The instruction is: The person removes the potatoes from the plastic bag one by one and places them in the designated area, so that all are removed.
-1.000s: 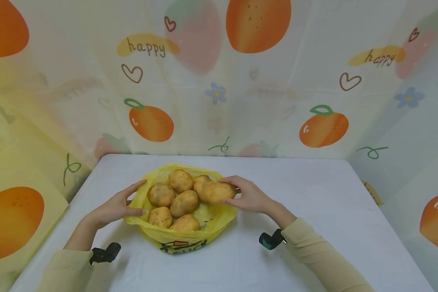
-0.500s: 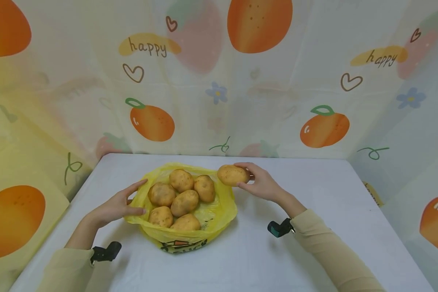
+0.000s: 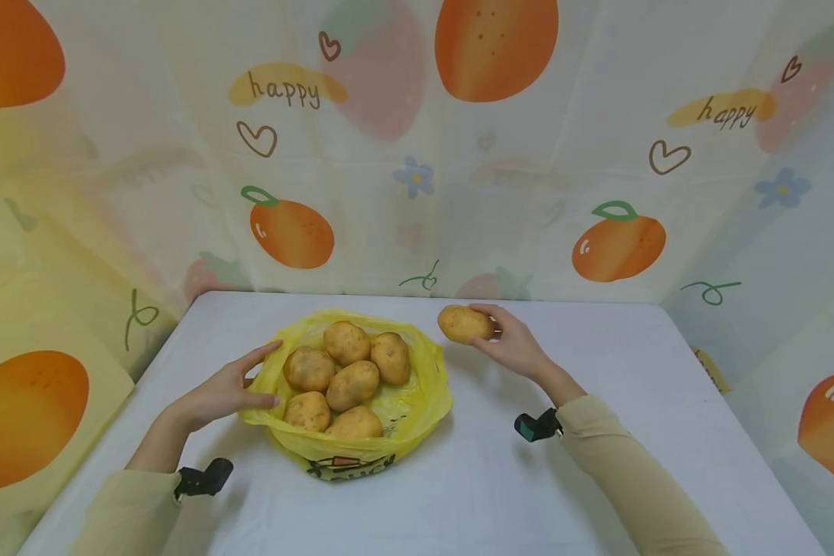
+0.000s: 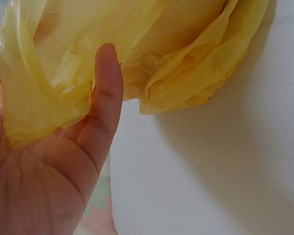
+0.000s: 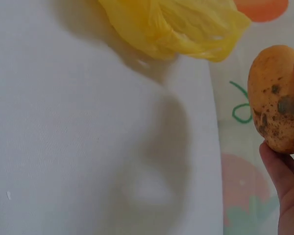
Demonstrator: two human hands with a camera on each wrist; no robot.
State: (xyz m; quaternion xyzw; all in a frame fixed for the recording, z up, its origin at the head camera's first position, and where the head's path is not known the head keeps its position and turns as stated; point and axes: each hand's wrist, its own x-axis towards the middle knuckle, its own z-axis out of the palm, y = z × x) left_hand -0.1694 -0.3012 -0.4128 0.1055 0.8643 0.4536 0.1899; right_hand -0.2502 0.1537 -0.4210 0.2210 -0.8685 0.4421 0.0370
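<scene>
A yellow plastic bag (image 3: 425,394) sits on the table with its mouth rolled wide, and several potatoes (image 3: 352,386) lie inside. My left hand (image 3: 215,395) holds the bag's left rim, the plastic lying between thumb and fingers in the left wrist view. To the right of the bag and toward the back, my right hand (image 3: 517,349) grips one potato (image 3: 464,323) between thumb and fingers, lifted above the table. Dark specks mark that potato (image 5: 277,105) in the right wrist view, where part of it runs out of frame.
The table (image 3: 598,463) has a white cover. Behind it hangs a fruit-print curtain (image 3: 500,170), which also runs along both sides. A black wrist camera (image 3: 205,477) is on the left wrist, another black camera (image 3: 537,425) on the right.
My right hand has lifted the potato out of the bag and carried it right and toward the back, past the bag's rim. The left hand stays at the bag's left rim.
</scene>
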